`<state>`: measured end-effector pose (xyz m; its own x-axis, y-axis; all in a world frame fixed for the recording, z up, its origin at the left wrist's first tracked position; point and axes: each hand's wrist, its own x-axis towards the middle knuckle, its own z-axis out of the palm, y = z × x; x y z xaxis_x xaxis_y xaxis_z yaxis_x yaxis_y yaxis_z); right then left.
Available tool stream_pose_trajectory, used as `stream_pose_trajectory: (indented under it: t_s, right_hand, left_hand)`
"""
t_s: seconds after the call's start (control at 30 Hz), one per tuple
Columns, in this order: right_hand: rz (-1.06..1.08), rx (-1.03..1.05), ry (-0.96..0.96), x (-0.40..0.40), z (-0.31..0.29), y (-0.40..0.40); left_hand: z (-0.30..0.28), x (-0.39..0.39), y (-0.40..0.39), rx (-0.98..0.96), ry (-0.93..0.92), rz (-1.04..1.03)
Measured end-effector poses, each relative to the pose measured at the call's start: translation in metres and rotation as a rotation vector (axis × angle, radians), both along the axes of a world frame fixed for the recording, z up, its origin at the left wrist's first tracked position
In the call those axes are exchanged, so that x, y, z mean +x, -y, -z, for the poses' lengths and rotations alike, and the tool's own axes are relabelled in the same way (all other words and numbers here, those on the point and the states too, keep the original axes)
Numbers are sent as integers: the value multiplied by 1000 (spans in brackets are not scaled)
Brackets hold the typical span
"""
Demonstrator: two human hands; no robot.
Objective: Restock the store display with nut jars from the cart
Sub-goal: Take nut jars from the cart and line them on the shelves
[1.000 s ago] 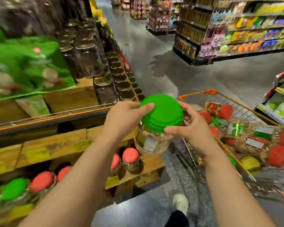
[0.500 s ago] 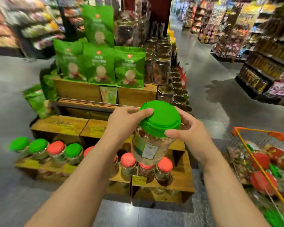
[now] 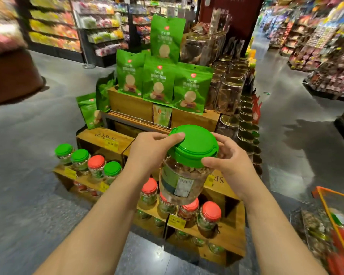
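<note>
Head view: both hands carry a clear plastic nut jar (image 3: 179,181) by its wide green screw lid (image 3: 195,144), left hand (image 3: 149,149) and right hand (image 3: 226,161) curled round opposite rims, probably because the body is too broad to span. It hangs above the wooden display shelf (image 3: 228,235) of red-lidded jars (image 3: 209,215). The orange wire cart (image 3: 334,219) is cropped and blurred; the jar's label is unreadable.

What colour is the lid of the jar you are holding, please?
Green lid, seen clearly in the head view.
</note>
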<state>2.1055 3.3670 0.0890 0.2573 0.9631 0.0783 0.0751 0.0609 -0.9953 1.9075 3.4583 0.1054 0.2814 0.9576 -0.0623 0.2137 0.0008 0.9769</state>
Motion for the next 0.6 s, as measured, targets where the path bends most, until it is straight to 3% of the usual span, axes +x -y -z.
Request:
stream_pose_trajectory:
  t_s: [0.3,0.6]
  right_hand:
    - [-130,-12,2,-50,-9,-26]
    - [-222,7,-48,-172,-9,-77]
  left_hand:
    - [2,-57,-7,-1,10,-119]
    - [-4,-185,-44,56,9,-151]
